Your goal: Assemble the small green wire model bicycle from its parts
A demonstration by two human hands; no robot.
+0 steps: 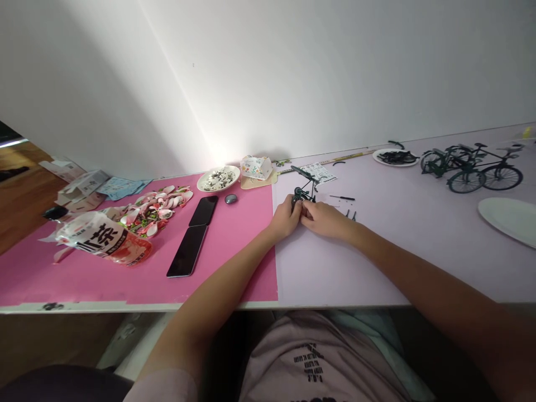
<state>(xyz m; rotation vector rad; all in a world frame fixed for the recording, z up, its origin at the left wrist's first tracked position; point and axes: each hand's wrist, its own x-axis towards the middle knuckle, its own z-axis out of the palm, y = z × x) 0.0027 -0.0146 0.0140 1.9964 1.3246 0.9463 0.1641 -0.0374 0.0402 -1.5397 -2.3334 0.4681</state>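
The left hand (287, 216) and right hand (324, 219) together grip a small dark-green model bicycle (298, 194) in their fingers over the counter (419, 234), with a black screwdriver (347, 198) just beyond the right hand, two phones (187, 251) to their left, and wheeled bicycles (435, 164) well to their right.

A craft-assembly workspace is indicated by model bicycles (469, 166), a part-built bicycle (300, 193), a plate (376, 155) of dark parts (396, 158) and a slim screwdriver (347, 199) set out on a pink-and-lilac tabletop (397, 229) against a white wall (318, 72). Wood-look flooring (25, 176) is glimpsed at the left; a home may be suggested, though the room is barely seen.
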